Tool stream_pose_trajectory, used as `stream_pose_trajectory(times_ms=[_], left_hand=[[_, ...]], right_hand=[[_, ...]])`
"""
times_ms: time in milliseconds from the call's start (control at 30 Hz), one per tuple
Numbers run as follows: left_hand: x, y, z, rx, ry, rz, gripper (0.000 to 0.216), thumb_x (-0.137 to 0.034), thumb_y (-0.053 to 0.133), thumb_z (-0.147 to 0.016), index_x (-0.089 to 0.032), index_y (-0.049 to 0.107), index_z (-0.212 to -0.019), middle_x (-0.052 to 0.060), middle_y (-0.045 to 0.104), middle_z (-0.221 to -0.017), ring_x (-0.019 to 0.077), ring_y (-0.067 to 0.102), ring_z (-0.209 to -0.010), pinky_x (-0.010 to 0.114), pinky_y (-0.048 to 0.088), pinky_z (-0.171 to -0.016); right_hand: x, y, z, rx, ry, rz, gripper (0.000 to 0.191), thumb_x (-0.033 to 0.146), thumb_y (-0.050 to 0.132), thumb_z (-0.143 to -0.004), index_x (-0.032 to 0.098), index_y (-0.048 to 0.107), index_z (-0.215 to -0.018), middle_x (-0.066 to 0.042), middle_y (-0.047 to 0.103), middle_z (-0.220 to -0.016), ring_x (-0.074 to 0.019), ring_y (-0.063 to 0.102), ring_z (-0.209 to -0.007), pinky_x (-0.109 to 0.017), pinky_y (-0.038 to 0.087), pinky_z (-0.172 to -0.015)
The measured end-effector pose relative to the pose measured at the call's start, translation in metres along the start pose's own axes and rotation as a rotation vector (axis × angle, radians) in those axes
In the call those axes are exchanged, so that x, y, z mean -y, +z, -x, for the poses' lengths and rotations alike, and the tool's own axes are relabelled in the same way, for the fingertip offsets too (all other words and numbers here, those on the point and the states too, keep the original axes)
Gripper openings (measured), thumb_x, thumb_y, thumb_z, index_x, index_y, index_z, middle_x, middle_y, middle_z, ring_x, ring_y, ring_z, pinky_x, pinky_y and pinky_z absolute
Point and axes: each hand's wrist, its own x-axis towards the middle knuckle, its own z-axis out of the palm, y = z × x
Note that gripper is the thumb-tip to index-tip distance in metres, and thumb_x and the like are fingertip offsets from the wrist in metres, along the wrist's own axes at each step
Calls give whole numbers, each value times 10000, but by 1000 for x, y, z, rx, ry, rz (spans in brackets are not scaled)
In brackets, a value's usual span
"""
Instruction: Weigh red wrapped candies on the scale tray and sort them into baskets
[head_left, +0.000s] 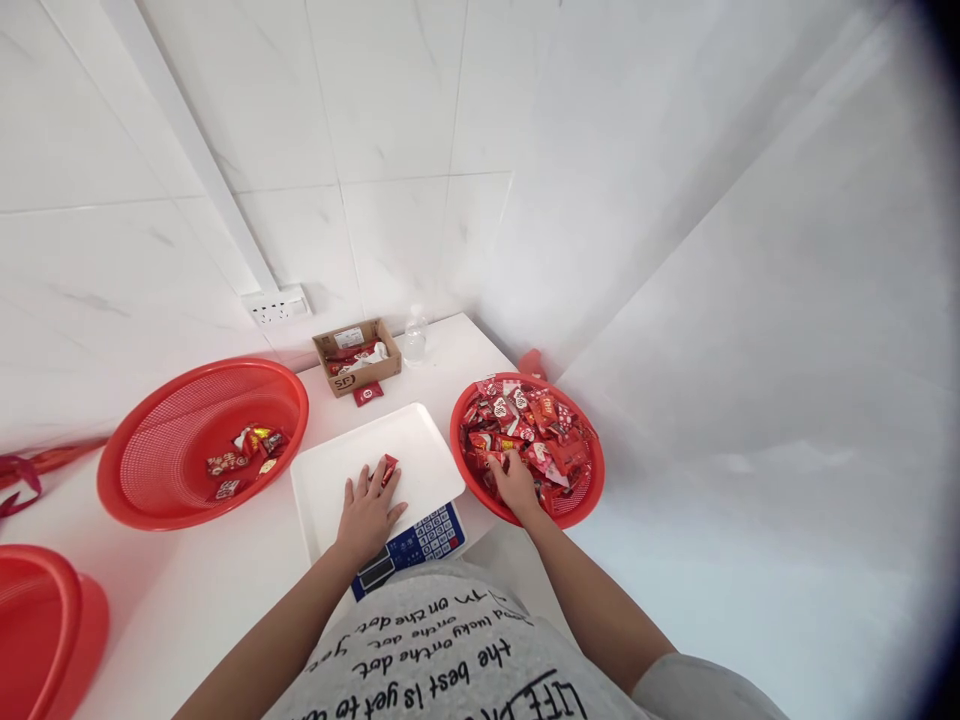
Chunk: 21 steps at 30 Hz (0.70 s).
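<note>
Left hand (367, 510) flat, fingers spread, on white plastic scale tray (330, 480), touching small red foil candy (388, 468); right hand (516, 482) curled, fingers digging into wrapped candies in full red mesh basket (581, 505) (actual grasp unclear). Best: keep palm weight off tray.

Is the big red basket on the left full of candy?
No, the left red basket holds only a few candies, with most of its mesh bare.

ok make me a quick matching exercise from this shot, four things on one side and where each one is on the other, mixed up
Things:
1. left hand
2. right hand
3. cardboard box
4. nearly empty red basket

Places:
A. at the back by the wall socket
B. in the full basket of red candies
C. flat on the white scale tray, at a red candy
D. left of the scale tray

Pairs: 1-C, 2-B, 3-A, 4-D
</note>
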Motion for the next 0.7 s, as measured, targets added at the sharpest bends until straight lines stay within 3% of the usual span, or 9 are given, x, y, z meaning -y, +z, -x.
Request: stream_pose_trajectory(times_ms=[100,300,467,567,700], left_hand=[[0,0,0,-7,3,-6,545,-450,360,-868,-270,280,-1376,30,166,-1489,341,185,-1327,551,194,-1038],[2,0,1,-12,18,-1,543,-454,357,-868,-277,282,-1376,34,165,-1490,340,183,-1328,551,192,-1038],[2,-1,1,7,13,3,544,-455,349,-871,-275,274,-1379,32,146,-1494,339,168,-1332,553,178,-1041],[2,0,0,7,15,2,550,-456,356,-867,-277,270,-1380,34,140,-1496,340,163,-1333,557,176,-1039],[4,2,0,-9,28,6,560,-447,370,-860,-280,259,-1383,32,143,-1495,342,173,-1330,560,183,-1034]], right_hand=[[-2,-2,1,-35,34,-36,347,531,356,-797,208,475,-835,-12,564,-661,-200,534,-632,-284,357,-592],[-4,-2,2,-121,133,-351,348,502,509,-679,207,463,-858,-31,581,-810,-203,554,-743,-328,415,-721],[12,-5,5,-151,176,-482,374,503,566,-651,206,481,-861,-22,579,-811,-185,546,-729,-317,439,-693],[34,-7,13,-38,178,-660,394,547,558,-675,221,485,-883,16,563,-719,-154,530,-621,-286,440,-583],[69,-5,26,261,136,-862,390,586,470,-744,223,503,-882,16,573,-716,-121,536,-567,-256,450,-536]])
